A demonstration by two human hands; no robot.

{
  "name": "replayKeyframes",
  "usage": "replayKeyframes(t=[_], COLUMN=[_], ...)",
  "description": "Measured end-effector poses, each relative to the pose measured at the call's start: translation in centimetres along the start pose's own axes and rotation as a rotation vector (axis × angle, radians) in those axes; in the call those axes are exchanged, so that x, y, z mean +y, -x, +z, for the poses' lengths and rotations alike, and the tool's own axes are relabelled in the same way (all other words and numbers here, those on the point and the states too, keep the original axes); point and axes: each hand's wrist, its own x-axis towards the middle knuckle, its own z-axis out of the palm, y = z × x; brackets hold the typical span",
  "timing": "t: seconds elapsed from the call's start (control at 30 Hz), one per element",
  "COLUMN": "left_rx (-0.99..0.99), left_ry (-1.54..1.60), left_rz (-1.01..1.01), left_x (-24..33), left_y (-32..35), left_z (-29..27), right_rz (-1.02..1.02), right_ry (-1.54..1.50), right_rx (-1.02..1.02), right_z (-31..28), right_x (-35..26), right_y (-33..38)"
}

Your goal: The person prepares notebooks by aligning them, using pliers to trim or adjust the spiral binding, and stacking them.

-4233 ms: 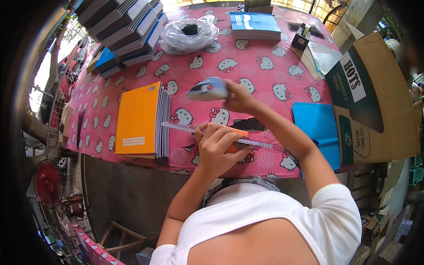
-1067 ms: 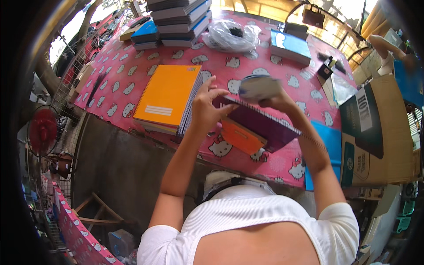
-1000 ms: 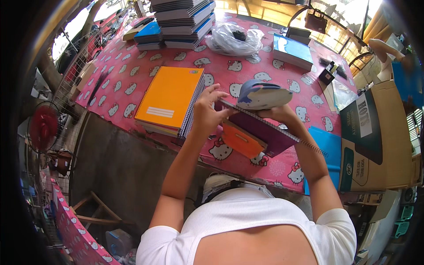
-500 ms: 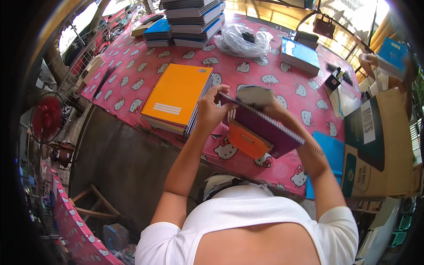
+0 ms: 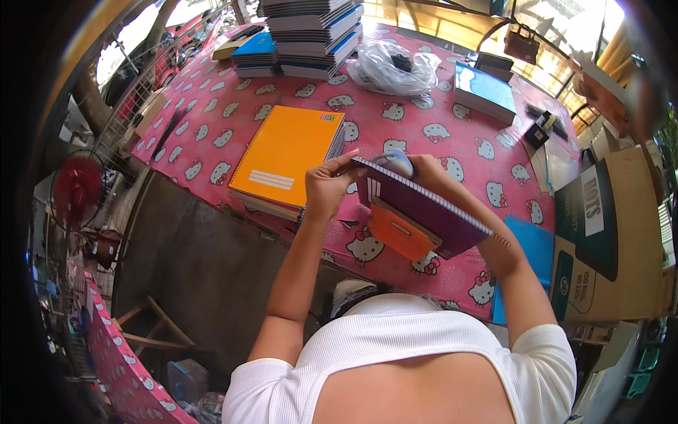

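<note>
My left hand (image 5: 328, 185) is closed on the upper left corner of a purple spiral notebook (image 5: 431, 205), held tilted above the table. Along the notebook's upper edge runs a wire coil, and its loose end (image 5: 503, 241) sticks out at the right by my forearm. Behind that edge my right hand (image 5: 422, 169) is closed round a rounded blue-grey object (image 5: 397, 162), blurred and partly hidden, so its kind does not show. A flat orange piece with a slot (image 5: 402, 232) overlaps the notebook's lower side. To the left lies a stack of spiral notebooks with a yellow-orange cover (image 5: 288, 152).
Tall stacks of books (image 5: 311, 39) stand at the back, beside a clear plastic bag (image 5: 394, 67). Further right are a blue-covered book pile (image 5: 485, 92) and a small black bottle (image 5: 540, 131). A cardboard box (image 5: 614, 240) and a blue sheet (image 5: 526, 247) flank the right side.
The blurred object in my right hand has turned and shifted slightly left along the coil. My left hand keeps its hold. At the far right, the blue book in another person's hand has left the view.
</note>
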Motion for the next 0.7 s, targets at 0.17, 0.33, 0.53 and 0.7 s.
replayKeyframes(t=[0.17, 0.33, 0.53, 0.7], left_rx=[-0.222, -0.339, -0.478, -0.402], left_ry=[0.104, 0.244, 0.599, 0.339], left_rz=[-0.069, 0.086, 0.136, 0.267], left_x=[0.8, -0.6, -4.9, -0.4], left_y=[-0.7, -1.2, -3.3, -3.7], left_z=[0.5, 0.8, -0.7, 1.6], right_rz=[0.501, 0.287, 0.777, 0.764], right_ry=[0.38, 0.075, -0.029, 0.221], right_rx=[0.168, 0.546, 0.543, 0.331], right_z=[-1.1, -3.5, -3.3, 0.8], right_x=[9.1, 8.6, 8.4, 5.5], right_y=[5.8, 15.5, 30.7, 34.9])
